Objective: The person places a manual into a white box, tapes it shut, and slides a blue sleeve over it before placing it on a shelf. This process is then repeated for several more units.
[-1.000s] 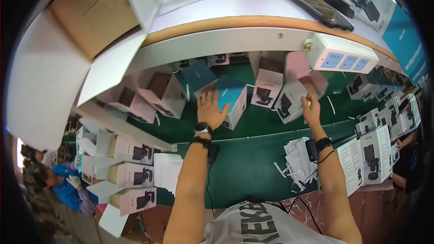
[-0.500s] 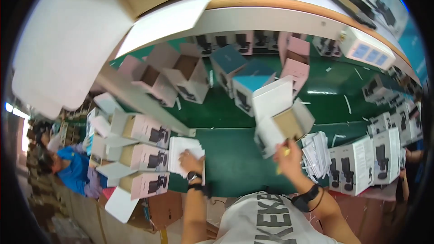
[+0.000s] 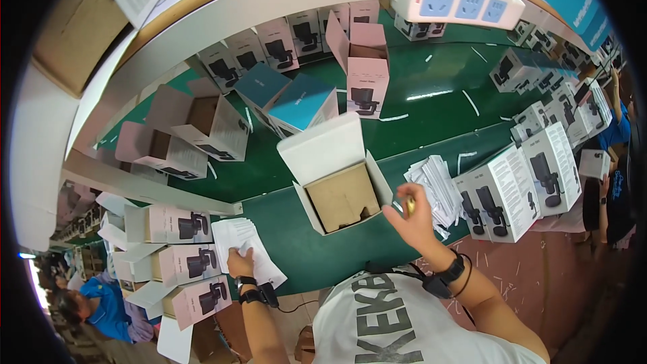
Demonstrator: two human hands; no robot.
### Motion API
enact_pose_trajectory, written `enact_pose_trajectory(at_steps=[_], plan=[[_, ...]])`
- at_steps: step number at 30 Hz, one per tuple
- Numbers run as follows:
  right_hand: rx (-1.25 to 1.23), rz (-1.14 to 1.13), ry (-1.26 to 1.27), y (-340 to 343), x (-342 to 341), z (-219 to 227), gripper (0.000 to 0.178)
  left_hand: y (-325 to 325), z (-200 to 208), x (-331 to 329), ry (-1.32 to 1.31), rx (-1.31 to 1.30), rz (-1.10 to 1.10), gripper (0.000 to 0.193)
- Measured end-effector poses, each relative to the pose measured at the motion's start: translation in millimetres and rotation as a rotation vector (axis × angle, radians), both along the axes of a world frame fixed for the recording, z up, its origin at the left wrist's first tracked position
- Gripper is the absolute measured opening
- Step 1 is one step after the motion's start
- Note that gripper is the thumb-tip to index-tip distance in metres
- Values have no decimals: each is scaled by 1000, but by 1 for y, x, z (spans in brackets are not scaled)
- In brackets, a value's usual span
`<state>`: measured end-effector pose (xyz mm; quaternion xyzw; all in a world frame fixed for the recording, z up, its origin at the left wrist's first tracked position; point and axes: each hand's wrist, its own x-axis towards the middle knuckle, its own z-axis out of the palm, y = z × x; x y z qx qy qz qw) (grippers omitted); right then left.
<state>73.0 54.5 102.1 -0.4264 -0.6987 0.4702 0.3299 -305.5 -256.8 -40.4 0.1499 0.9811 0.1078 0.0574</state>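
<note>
An open white box [image 3: 342, 195] stands on the green table in front of me, its lid flap up and a brown cardboard insert inside. At its right side is my right hand [image 3: 419, 224], thumb and forefinger apart, with a small yellow object [image 3: 410, 207] tucked in the curled fingers; its kind is hard to make out. My left hand [image 3: 240, 264] rests on a stack of white paper sheets [image 3: 259, 249], thumb and fingers pinched on the top paper. A pile of folded white papers [image 3: 437, 192] lies just right of my right hand.
Open printed boxes [image 3: 176, 224] line the left edge; closed ones [image 3: 502, 195] stand at the right. More open boxes [image 3: 219, 128], blue-topped boxes [image 3: 303, 101] and a pink-toned box [image 3: 367, 74] stand behind. A power strip [image 3: 458, 1] hangs from the shelf. Co-workers [image 3: 108, 307] sit either side.
My view has swung, shifting the scene. The white box now faces me more squarely, and my right hand has moved off its near edge to its right side. The paper stack looks more fanned.
</note>
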Motion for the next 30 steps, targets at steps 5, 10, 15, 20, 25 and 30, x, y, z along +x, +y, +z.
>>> enact_pose_trajectory(at_steps=[5, 10, 15, 20, 25, 30], plan=[[-95, 119, 23, -3, -58, -16, 55, -116, -3, -59, 11, 832, 81, 41], [-139, 87, -186, 19, -22, -13, 58, 99, 226, 98, -508, 1827, -240, 72], [-93, 196, -268, 4, -24, 4, 63, 153, 293, 151, -19, 1388, -892, 67], [-99, 158, -232, 0, -23, -2, 62, 182, 279, 134, 18, 606, -1183, 66], [-205, 337, -129, 17, 0, 9, 64, 183, 245, 136, -35, 708, -1023, 89], [-817, 262, 264, 45, 19, 4, 65, 151, 165, 153, -7, 646, -958, 105]])
